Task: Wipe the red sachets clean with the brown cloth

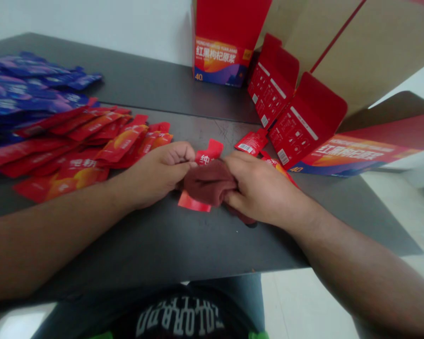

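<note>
Just above the dark table, a red sachet (pixel 210 149) with white lettering is held between my hands. My left hand (pixel 162 174) is closed, pinching the sachet at its left edge. A folded brown cloth (pixel 212 181) covers the sachet's middle, so only its upper and lower ends show. Bunched in my right hand (pixel 263 186), the cloth presses against the sachet's front. The fingertips of both hands are partly hidden. Close beyond my right hand lie a red sachet with a barcode (pixel 250 142) and another red-orange sachet (pixel 273 162).
Piled red sachets (pixel 122 141) and blue sachets (pixel 31 87) cover the table's left side. An upright red carton (pixel 221 56) stands at the back. Open red cartons (pixel 304 122) with raised flaps occupy the right. The dark table's (pixel 183 249) front edge runs near my body.
</note>
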Available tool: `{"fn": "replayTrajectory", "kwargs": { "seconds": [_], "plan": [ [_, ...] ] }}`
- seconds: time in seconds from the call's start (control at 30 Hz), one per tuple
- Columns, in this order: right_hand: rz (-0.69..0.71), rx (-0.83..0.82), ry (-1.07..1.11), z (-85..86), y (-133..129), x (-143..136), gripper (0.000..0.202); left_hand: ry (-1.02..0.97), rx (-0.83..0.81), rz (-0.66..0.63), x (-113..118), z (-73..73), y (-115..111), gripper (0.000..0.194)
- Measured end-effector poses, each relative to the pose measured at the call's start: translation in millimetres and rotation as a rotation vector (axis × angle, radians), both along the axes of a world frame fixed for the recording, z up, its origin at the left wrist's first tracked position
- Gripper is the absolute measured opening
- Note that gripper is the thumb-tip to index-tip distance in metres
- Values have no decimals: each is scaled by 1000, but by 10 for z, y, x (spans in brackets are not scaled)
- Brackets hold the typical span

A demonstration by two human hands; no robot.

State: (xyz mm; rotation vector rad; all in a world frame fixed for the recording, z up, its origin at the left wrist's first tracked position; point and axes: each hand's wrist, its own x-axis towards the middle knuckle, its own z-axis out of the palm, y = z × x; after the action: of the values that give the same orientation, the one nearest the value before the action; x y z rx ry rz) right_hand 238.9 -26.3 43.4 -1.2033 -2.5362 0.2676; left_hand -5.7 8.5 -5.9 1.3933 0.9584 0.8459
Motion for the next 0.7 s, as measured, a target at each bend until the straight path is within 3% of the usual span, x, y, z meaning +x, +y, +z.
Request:
{"fn": "replayTrajectory", "kwargs": {
  "seconds": [0.07,0.13,0.33,0.4,0.5,0.57,0.63,0.7],
  "plan": [
    [-146,67,29,-17,47,18,15,11,-59,20,27,32,-21,24],
    [-172,76,41,-34,61,21,13,39,-72,30,29,43,-27,26],
    [208,-83,-2,6,-62,-25,21,50,17,-7,-62,-44,26,19],
    [161,-86,-28,23,-65,-20,18,30,7,-20,-59,-47,25,17],
    [-84,17,-12,12,-8,4,15,4,-56,-6,-16,-8,-2,21],
    [-176,72,14,-13,29,9,16,14,-74,16,3,11,-14,24],
    [-144,58,33,-35,34,-3,16,35,-48,21,-6,2,-10,25],
    [9,-5,33,-41,2,-25,16,45,-1,11,-37,-29,7,23]
  ]
}}
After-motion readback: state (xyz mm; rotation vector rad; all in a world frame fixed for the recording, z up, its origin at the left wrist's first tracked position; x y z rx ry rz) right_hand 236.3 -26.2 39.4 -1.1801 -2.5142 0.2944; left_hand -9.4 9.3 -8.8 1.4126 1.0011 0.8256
